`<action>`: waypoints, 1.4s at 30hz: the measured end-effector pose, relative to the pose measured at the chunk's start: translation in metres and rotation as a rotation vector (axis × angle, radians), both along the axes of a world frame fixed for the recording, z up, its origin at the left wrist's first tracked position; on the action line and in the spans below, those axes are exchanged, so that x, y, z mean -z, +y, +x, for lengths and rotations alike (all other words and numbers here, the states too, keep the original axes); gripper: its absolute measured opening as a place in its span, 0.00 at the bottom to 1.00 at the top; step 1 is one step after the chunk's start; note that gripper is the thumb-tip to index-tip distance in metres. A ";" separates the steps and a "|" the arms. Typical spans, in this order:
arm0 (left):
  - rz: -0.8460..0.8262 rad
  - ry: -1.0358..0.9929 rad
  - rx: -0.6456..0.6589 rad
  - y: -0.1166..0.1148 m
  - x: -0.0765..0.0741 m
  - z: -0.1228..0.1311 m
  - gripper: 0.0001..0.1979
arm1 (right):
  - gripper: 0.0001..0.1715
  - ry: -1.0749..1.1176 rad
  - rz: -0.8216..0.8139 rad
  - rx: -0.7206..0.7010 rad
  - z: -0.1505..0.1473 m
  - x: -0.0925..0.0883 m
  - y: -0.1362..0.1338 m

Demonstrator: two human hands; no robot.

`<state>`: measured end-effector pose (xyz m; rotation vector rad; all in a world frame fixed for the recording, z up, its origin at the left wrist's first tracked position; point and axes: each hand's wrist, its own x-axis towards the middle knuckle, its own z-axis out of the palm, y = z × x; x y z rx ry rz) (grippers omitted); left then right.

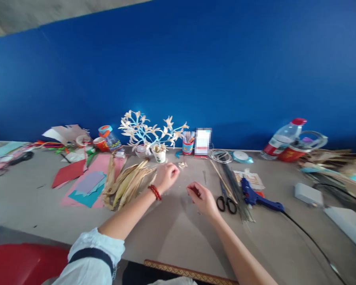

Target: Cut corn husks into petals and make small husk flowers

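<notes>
Both hands are over the middle of the grey table (172,221). My left hand (166,177), below a red bracelet (154,192), has its fingers curled closed, close to the small white pot (159,154) of pale husk flowers (154,130). My right hand (202,198) is closed too, thumb against fingers, left of the black-handled scissors (226,204). Whatever either hand grips, if anything, is hidden or too small to name. The two hands are apart. Small pale scraps (182,164) lie just beyond them.
Dried husks (127,186) and coloured paper (89,189) lie on the left. Wires (235,190), a blue glue gun (259,199) with a cord and a white box (308,194) are on the right. A bottle (283,138) stands near the blue wall (178,71).
</notes>
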<state>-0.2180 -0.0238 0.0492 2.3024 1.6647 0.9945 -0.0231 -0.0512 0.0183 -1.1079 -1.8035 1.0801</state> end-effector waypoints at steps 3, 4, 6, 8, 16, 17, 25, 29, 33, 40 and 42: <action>-0.017 0.069 0.134 -0.058 -0.001 0.003 0.09 | 0.13 -0.025 0.009 -0.022 -0.001 -0.001 -0.001; -0.028 0.076 0.184 -0.074 -0.001 0.003 0.10 | 0.13 -0.042 0.013 -0.038 -0.002 -0.001 -0.002; -0.047 0.055 0.184 -0.099 -0.002 -0.004 0.13 | 0.13 -0.080 0.015 -0.073 -0.005 -0.001 -0.004; -0.073 -0.016 0.076 -0.113 -0.005 -0.020 0.14 | 0.13 -0.119 0.012 -0.096 -0.007 -0.001 -0.006; -0.073 -0.161 -0.118 -0.112 0.001 -0.059 0.08 | 0.11 -0.229 0.038 -0.084 -0.011 0.000 -0.007; -0.084 -0.144 -0.087 -0.112 0.003 -0.053 0.08 | 0.10 -0.238 0.045 -0.082 -0.011 -0.001 -0.008; -0.160 -0.028 0.140 -0.106 0.006 0.014 0.11 | 0.05 -0.241 0.068 -0.107 -0.012 -0.003 -0.011; -0.117 -0.024 0.221 -0.101 0.004 0.031 0.08 | 0.07 -0.239 0.084 -0.117 -0.009 -0.002 -0.009; -0.068 -0.045 0.230 -0.097 0.010 0.032 0.10 | 0.08 -0.289 0.082 -0.063 -0.004 -0.002 -0.004; -0.102 -0.047 0.113 -0.093 0.031 0.019 0.10 | 0.07 -0.372 0.095 -0.001 -0.001 -0.013 0.011; -0.065 -0.064 0.087 -0.089 0.031 0.012 0.10 | 0.07 -0.384 0.117 -0.021 -0.002 -0.017 0.014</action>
